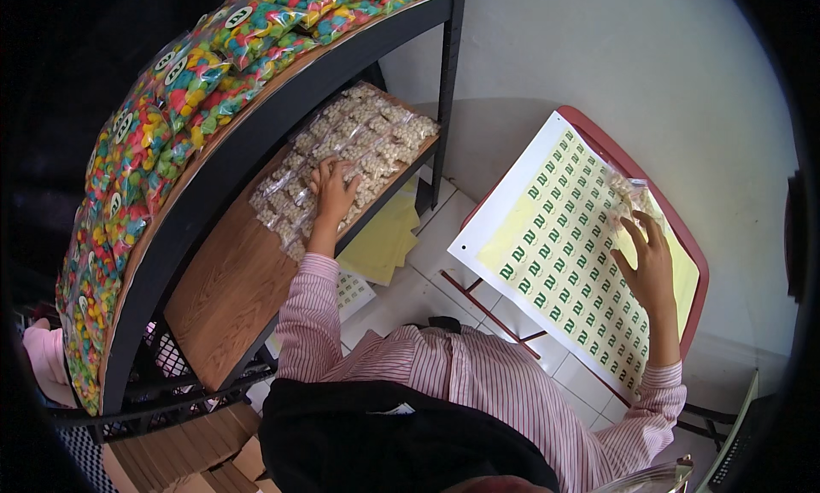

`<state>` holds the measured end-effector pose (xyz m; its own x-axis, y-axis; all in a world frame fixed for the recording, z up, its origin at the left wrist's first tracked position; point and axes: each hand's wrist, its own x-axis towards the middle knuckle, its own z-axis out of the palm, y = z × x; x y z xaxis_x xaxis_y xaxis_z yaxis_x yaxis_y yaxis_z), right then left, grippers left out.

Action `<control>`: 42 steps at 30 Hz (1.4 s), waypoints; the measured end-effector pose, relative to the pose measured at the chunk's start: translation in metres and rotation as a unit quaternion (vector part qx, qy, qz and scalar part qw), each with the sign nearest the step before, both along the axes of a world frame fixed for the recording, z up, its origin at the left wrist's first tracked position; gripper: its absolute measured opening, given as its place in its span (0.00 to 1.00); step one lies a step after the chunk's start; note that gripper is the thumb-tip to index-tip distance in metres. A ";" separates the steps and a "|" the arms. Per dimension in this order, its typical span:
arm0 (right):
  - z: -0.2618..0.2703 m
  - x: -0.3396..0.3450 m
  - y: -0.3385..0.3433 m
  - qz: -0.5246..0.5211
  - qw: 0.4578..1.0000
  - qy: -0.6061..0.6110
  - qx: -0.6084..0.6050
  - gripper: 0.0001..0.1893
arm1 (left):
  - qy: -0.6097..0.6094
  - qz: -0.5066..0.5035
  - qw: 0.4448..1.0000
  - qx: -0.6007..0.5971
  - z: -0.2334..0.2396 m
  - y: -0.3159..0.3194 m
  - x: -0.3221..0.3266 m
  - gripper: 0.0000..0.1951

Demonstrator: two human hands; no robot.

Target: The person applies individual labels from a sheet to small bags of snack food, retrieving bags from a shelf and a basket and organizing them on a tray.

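Note:
My left hand (334,188) rests on rows of small clear plastic bags of pale, round pieces (365,134) on a wood-topped shelf. Its fingers are spread and slightly bent, with no bag clearly held. My right hand (648,259) is over a sheet of printed stickers (564,236), fingers apart, just below a small clear bag of pale pieces (631,195). Whether the fingertips touch that bag cannot be told. The sheet has rows of green-printed labels and lies on a red folding table (698,262).
Large bags of colourful pieces (186,102) fill the upper shelf at left. Yellow sheets (378,243) lie below the wooden shelf, and cardboard (186,448) is at lower left. A black metal post (446,89) stands between shelf and table. Part of another person in pink (48,358) shows at far left.

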<state>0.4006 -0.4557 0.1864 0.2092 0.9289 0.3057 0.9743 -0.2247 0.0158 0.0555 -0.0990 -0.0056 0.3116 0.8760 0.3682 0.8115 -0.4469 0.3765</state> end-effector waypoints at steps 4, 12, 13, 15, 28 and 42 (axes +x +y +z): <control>0.011 -0.016 -0.009 -0.004 1.000 -0.012 0.018 0.25 | 0.008 0.015 1.000 0.008 -0.003 0.002 -0.005 0.16; 0.020 -0.044 -0.024 -0.026 1.000 -0.004 0.014 0.24 | -0.001 0.010 1.000 -0.010 -0.008 -0.002 -0.008 0.20; 0.019 -0.046 -0.024 -0.028 1.000 0.000 0.012 0.24 | -0.006 0.013 1.000 0.005 -0.010 -0.003 -0.008 0.21; 0.017 -0.048 -0.026 -0.030 0.999 -0.004 0.012 0.25 | -0.006 0.015 1.000 0.014 -0.010 -0.007 -0.007 0.24; 0.003 -0.005 -0.109 -0.241 0.962 -0.056 0.118 0.15 | -0.275 -0.027 0.953 0.121 0.028 -0.079 0.020 0.26; -0.051 0.007 -0.206 -0.454 0.863 0.159 0.153 0.20 | -0.048 -0.324 0.944 -0.032 0.147 -0.190 0.137 0.26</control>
